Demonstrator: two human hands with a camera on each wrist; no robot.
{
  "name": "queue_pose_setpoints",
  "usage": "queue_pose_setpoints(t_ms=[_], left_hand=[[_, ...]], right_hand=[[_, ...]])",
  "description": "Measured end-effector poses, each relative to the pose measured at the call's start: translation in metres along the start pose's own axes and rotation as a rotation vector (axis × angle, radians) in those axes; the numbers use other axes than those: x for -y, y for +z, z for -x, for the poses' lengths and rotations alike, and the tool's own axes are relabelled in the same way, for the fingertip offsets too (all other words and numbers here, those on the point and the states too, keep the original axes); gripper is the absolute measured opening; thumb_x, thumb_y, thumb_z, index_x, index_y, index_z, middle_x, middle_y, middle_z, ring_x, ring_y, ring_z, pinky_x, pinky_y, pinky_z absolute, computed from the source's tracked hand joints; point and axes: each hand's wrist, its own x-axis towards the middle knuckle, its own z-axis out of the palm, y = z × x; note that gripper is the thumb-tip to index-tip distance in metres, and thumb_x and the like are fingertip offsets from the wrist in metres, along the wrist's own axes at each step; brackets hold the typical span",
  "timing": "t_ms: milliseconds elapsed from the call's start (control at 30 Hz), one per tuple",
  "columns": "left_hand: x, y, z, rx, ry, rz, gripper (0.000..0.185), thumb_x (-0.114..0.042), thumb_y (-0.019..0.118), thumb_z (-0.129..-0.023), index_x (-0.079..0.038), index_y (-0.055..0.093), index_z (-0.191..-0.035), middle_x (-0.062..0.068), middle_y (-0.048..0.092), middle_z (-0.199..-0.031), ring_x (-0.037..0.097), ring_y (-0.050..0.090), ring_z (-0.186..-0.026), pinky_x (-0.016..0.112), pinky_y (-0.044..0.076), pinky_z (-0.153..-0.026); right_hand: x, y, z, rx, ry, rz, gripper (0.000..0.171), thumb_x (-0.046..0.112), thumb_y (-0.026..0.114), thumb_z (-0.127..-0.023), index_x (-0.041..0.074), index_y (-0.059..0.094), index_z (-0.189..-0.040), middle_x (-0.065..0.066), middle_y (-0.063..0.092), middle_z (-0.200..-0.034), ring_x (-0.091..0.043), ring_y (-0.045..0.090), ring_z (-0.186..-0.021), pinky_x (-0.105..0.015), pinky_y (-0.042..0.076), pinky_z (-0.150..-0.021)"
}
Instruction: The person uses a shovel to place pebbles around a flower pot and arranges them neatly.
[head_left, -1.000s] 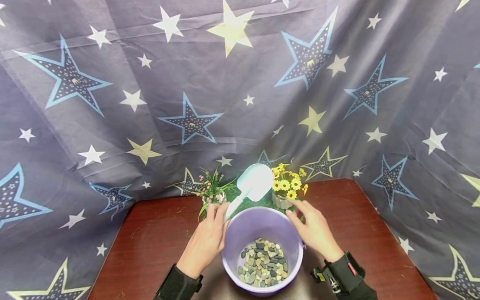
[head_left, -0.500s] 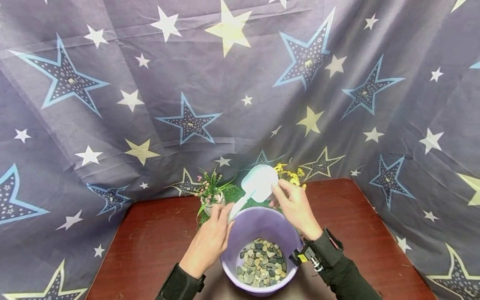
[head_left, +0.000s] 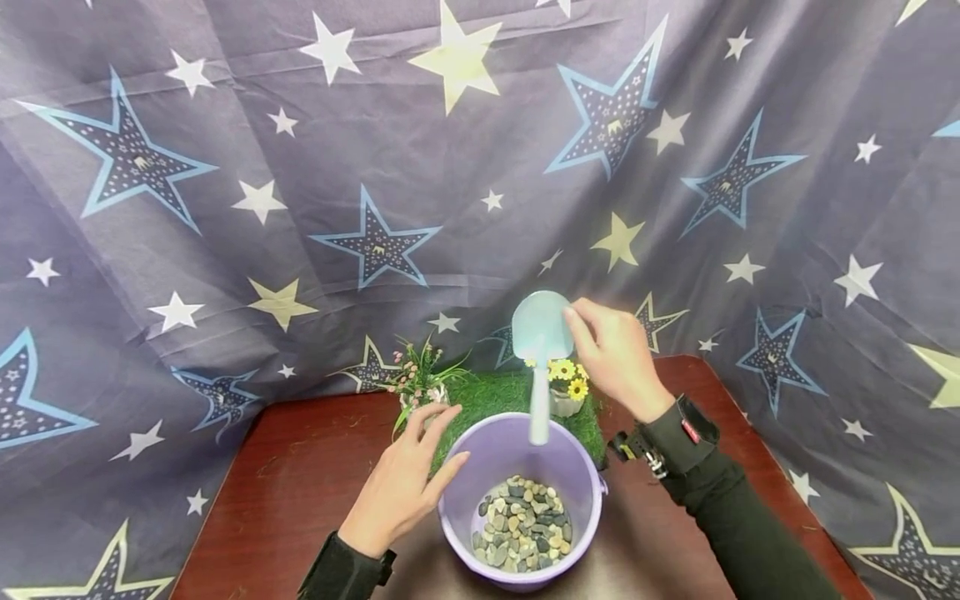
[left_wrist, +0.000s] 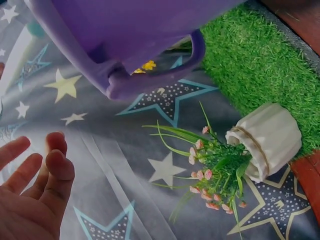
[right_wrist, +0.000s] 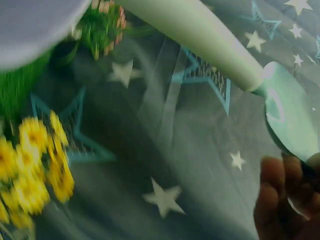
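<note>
Above the purple bucket [head_left: 517, 475], the right hand [head_left: 618, 358] pinches the pale scoop [head_left: 540, 333] by its bowl, handle hanging down just over the far rim. Left hand [head_left: 397, 492]: fingers [head_left: 450, 462] spread and relaxed, holding nothing, tips touching the bucket's near-left wall. Pebbles [head_left: 521, 525] lie in the bucket bottom. Pink flower pot [head_left: 420, 387] beyond the left fingers; yellow flower pot [head_left: 566, 387] on the grass mat [head_left: 487, 396], just below the right fingers. Judgement: scoop is being regripped; next calls for taking the handle.

One bucket [head_left: 517, 467], one scoop [head_left: 540, 350], two flower pots [head_left: 566, 400], many pebbles [head_left: 521, 525].
</note>
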Motion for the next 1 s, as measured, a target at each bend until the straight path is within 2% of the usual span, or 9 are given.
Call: queue_pose_setpoints(t_ms=[167, 300, 367, 467, 567, 700, 833, 1000], left_hand=[[0.003, -0.004, -0.001, -0.031, 0.035, -0.01, 0.053, -0.035, 0.064, -0.101, -0.021, 0.053, -0.15, 0.006, 0.055, -0.141, 0.024, 0.068, -0.112, 0.045, 0.058, -0.088], [0.004, -0.008, -0.011, -0.061, 0.05, 0.02, 0.052, -0.032, 0.065, -0.101, -0.021, 0.053, -0.15, 0.004, 0.06, -0.135, 0.022, 0.068, -0.113, 0.044, 0.057, -0.09], [0.004, -0.009, -0.017, -0.075, 0.043, 0.047, 0.052, -0.031, 0.066, -0.101, -0.022, 0.053, -0.15, 0.002, 0.062, -0.129, 0.017, 0.068, -0.106, 0.041, 0.057, -0.087], [0.005, -0.011, -0.026, -0.089, 0.044, 0.083, 0.052, -0.029, 0.067, -0.1, -0.021, 0.054, -0.149, -0.001, 0.065, -0.115, 0.012, 0.064, -0.09, 0.035, 0.054, -0.078], [0.003, -0.013, -0.033, -0.077, 0.057, 0.078, 0.048, -0.029, 0.067, -0.1, -0.021, 0.057, -0.146, -0.006, 0.066, -0.102, 0.007, 0.058, -0.079, 0.028, 0.049, -0.07], [-0.002, -0.016, -0.041, -0.046, 0.069, 0.04, 0.044, -0.033, 0.067, -0.1, -0.021, 0.061, -0.142, -0.01, 0.067, -0.095, 0.005, 0.058, -0.076, 0.023, 0.046, -0.066], [-0.006, -0.016, -0.048, -0.035, 0.051, 0.03, 0.043, -0.034, 0.067, -0.1, -0.02, 0.063, -0.14, -0.011, 0.068, -0.093, 0.004, 0.056, -0.072, 0.022, 0.042, -0.062], [-0.01, -0.019, -0.062, -0.024, 0.018, 0.08, 0.039, -0.033, 0.066, -0.101, -0.021, 0.063, -0.138, -0.012, 0.068, -0.091, 0.001, 0.052, -0.067, 0.023, 0.04, -0.061]], right_hand=[[-0.005, -0.011, -0.016, -0.064, -0.271, 0.231, 0.021, 0.022, 0.055, -0.104, 0.013, 0.062, -0.087, 0.0, 0.054, -0.07, -0.017, 0.047, -0.054, -0.035, 0.035, -0.051], [-0.005, -0.015, -0.023, -0.032, -0.453, 0.311, 0.019, 0.02, 0.059, -0.102, 0.013, 0.056, -0.084, 0.002, 0.05, -0.069, -0.016, 0.044, -0.053, -0.035, 0.036, -0.048], [-0.003, -0.015, -0.025, -0.001, -0.508, 0.33, 0.017, 0.018, 0.063, -0.1, 0.013, 0.057, -0.085, 0.002, 0.05, -0.071, -0.015, 0.046, -0.054, -0.034, 0.038, -0.047], [0.0, -0.012, -0.025, 0.031, -0.556, 0.349, 0.013, 0.016, 0.067, -0.097, 0.013, 0.059, -0.087, 0.003, 0.054, -0.075, -0.015, 0.05, -0.056, -0.035, 0.042, -0.048], [0.002, -0.007, -0.022, 0.054, -0.579, 0.346, 0.01, 0.01, 0.067, -0.094, 0.014, 0.06, -0.088, 0.003, 0.056, -0.078, -0.015, 0.054, -0.058, -0.034, 0.044, -0.049], [0.004, -0.001, -0.016, 0.09, -0.593, 0.36, 0.01, 0.004, 0.064, -0.092, 0.014, 0.062, -0.091, 0.004, 0.058, -0.081, -0.015, 0.057, -0.059, -0.033, 0.045, -0.049], [0.004, 0.003, -0.013, 0.113, -0.607, 0.383, 0.013, 0.002, 0.061, -0.092, 0.015, 0.062, -0.091, 0.004, 0.058, -0.081, -0.014, 0.057, -0.059, -0.032, 0.043, -0.048], [0.007, 0.003, -0.014, 0.114, -0.626, 0.391, 0.013, 0.003, 0.06, -0.094, 0.016, 0.062, -0.092, 0.005, 0.06, -0.082, -0.015, 0.058, -0.058, -0.031, 0.04, -0.047]])
